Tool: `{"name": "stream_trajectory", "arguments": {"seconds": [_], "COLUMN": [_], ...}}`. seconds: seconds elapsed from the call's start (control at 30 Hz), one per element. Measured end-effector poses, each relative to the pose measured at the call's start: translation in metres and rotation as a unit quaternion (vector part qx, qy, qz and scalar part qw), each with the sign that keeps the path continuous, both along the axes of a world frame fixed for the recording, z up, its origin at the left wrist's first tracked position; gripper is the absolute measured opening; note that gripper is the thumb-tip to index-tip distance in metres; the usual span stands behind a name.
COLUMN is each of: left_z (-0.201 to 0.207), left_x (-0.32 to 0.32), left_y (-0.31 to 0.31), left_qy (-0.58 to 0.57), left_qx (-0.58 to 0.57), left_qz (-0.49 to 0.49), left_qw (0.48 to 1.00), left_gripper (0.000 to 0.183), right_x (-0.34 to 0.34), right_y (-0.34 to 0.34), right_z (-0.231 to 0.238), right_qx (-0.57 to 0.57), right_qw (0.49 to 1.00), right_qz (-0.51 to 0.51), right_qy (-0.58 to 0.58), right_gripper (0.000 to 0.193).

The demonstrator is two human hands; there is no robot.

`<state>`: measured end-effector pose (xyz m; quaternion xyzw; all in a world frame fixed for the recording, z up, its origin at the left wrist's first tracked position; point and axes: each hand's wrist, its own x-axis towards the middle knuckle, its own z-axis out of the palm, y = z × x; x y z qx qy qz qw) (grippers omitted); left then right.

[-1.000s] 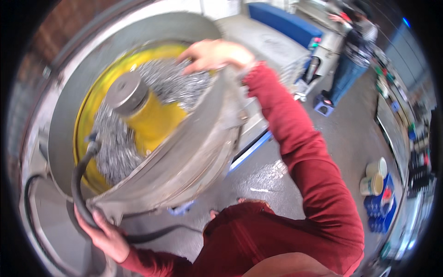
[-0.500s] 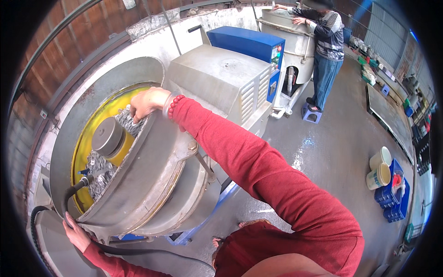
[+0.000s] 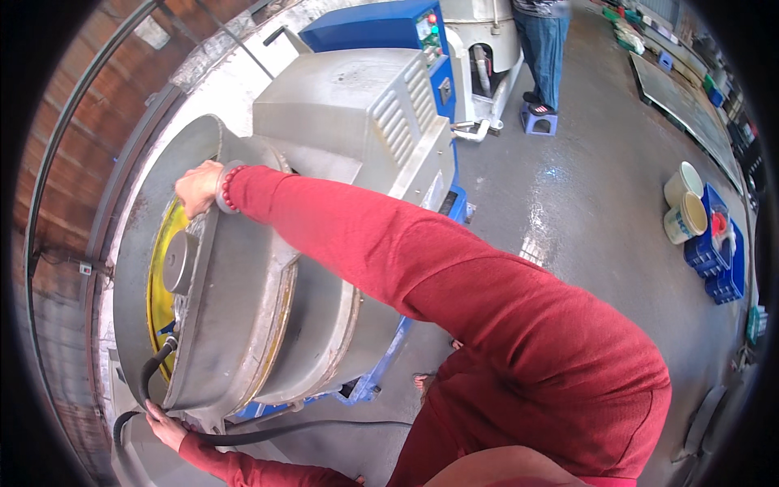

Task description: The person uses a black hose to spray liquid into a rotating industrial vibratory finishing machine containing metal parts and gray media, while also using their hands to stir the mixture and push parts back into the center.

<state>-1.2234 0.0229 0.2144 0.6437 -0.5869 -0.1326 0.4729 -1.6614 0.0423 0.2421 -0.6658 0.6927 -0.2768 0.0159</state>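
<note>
A round metal machine bowl [image 3: 231, 268] with a yellow lining [image 3: 165, 258] stands at my left, tipped toward the wall. In its middle is a grey-capped hub [image 3: 178, 263], and only a sliver of the silvery loose pieces [image 3: 180, 307] beside it shows past the near wall. My right hand [image 3: 200, 188] is over the bowl's upper opening, fingers curled; what they hold, if anything, is hidden. My left hand [image 3: 166, 426] is at the lower rim, its fingers around a black hose [image 3: 150, 373]. The hose's end lies inside the bowl, by the yellow lining.
A grey housing [image 3: 341, 97] with a blue control box [image 3: 369, 32] adjoins the bowl. Behind it, a person [image 3: 540, 49] stands on a small purple stool [image 3: 539, 122] by another machine. Pale buckets [image 3: 684, 217] and blue crates [image 3: 718, 252] sit on the floor at right.
My view has shifted, so the bowl's inside is now mostly hidden behind its near wall. My right hand has lifted away from the loose pieces toward the upper rim. My left hand stays at the hose.
</note>
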Motion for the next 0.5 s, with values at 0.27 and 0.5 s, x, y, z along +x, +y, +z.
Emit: {"name": "stream_trajectory", "arguments": {"seconds": [0.27, 0.5], "left_z": [0.016, -0.010], "left_x": [-0.008, 0.033], "left_y": [0.008, -0.021], "left_qy": [-0.035, -0.126], "left_qx": [0.077, -0.076], "left_qz": [-0.011, -0.113], "left_qw": [0.996, 0.983], "left_gripper": [0.065, 0.041], "right_x": [-0.006, -0.009], "right_y": [-0.007, -0.024], "right_z": [-0.008, -0.005], "right_qx": [-0.120, -0.042], "right_qw": [0.991, 0.999], "right_qz": [-0.006, 0.029], "right_qy": [-0.057, 0.008], "right_gripper": [0.022, 0.045]}}
